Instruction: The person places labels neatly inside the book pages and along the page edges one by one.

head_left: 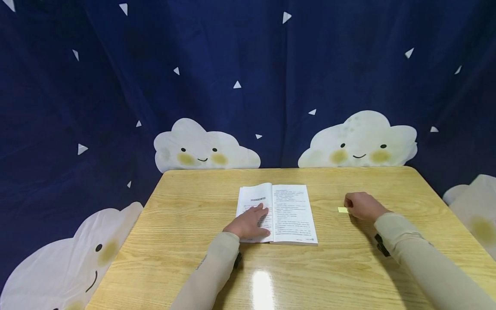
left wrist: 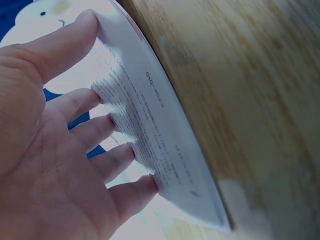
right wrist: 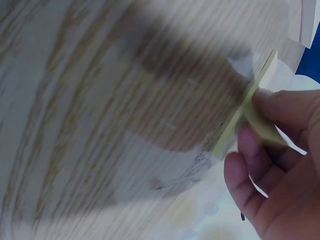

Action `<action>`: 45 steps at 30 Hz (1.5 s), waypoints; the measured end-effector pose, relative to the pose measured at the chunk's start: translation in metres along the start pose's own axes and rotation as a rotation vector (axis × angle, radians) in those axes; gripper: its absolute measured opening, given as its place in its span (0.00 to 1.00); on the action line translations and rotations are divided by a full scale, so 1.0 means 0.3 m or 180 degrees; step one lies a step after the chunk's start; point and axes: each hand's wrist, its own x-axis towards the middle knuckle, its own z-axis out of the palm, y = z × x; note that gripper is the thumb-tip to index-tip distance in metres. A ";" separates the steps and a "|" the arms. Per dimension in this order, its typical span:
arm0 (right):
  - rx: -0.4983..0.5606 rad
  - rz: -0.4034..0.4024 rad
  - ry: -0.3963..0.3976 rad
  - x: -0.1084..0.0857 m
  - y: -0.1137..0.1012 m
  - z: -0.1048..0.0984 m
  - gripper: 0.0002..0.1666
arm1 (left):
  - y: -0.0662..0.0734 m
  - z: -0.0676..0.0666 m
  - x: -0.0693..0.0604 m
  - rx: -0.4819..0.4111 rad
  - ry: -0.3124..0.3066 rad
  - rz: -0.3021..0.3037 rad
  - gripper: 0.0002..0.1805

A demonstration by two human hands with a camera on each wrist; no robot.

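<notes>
An open book (head_left: 293, 213) with printed pages lies on the table. My left hand (head_left: 249, 223) rests on its left page, fingers spread. In the left wrist view, the fingertips touch the printed page (left wrist: 160, 125). To the right of the book, a small yellow sticky note pad (head_left: 342, 210) lies flat, partly covered by my right hand (head_left: 364, 206). Up close in the right wrist view, thumb and index finger pinch a curled yellow sheet (right wrist: 268, 131) that bends up from the pad (right wrist: 226, 137). The other fingers are curled beneath.
The wooden table (head_left: 186, 206) has a far edge along a dark blue curtain (head_left: 217, 56) with white triangles and smiling clouds. A bright light reflection shows on the near tabletop. Each wrist wears a dark strap-on device (head_left: 381, 245).
</notes>
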 end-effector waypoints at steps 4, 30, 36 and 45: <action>0.0090 0.0045 -0.0079 -0.001 -0.005 0.001 0.05 | -0.001 0.001 0.000 0.0002 0.0006 0.0015 0.42; 0.0300 0.0331 -0.0137 0.003 -0.015 -0.016 0.06 | -0.001 0.001 -0.001 -0.0011 0.0019 0.0009 0.42; 0.0297 0.0414 -0.0212 0.006 -0.008 -0.023 0.06 | 0.001 -0.003 -0.003 -0.0032 0.0019 0.0000 0.42; 0.0467 0.0620 -0.0422 0.007 -0.026 -0.040 0.07 | 0.009 -0.003 -0.009 -0.0041 0.0031 -0.0032 0.42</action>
